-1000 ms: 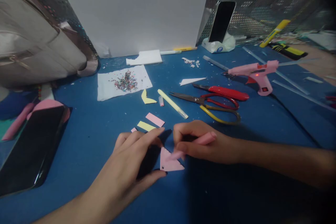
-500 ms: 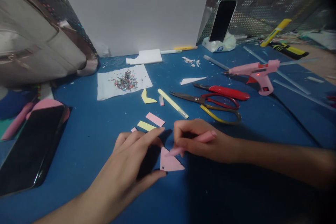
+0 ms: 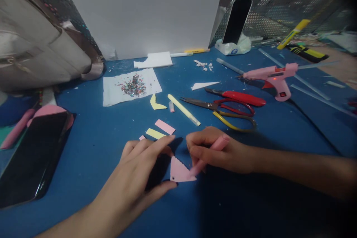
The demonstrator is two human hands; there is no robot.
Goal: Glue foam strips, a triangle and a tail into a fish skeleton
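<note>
A small pink triangular piece [image 3: 180, 171] with a dark dot near one corner lies on the blue table. My left hand [image 3: 139, 167] pinches its left side between thumb and fingers. In my right hand [image 3: 210, 148] is a pink marker [image 3: 219, 144], slanted, its lower end at the right corner of the piece. Just beyond my left fingers lie a pink strip [image 3: 165, 126] and a yellow strip [image 3: 155, 133], the latter partly hidden by the hand. A yellow marker [image 3: 182, 109] and its small clear-and-pink cap-like piece [image 3: 171, 106] rest farther back.
Scissors [image 3: 214, 105] and a red-handled tool [image 3: 242, 98] lie beyond my right hand. A pink glue gun [image 3: 275, 76] with its cord is at right. Glitter-covered paper [image 3: 111, 95], a yellow cutout [image 3: 156, 104], a phone [image 3: 33, 160] and a bag [image 3: 41, 41] are at left.
The pink marker's lower end has moved right and down across the piece to its right corner, and the marker stands steeper. My left hand and the piece have stayed put.
</note>
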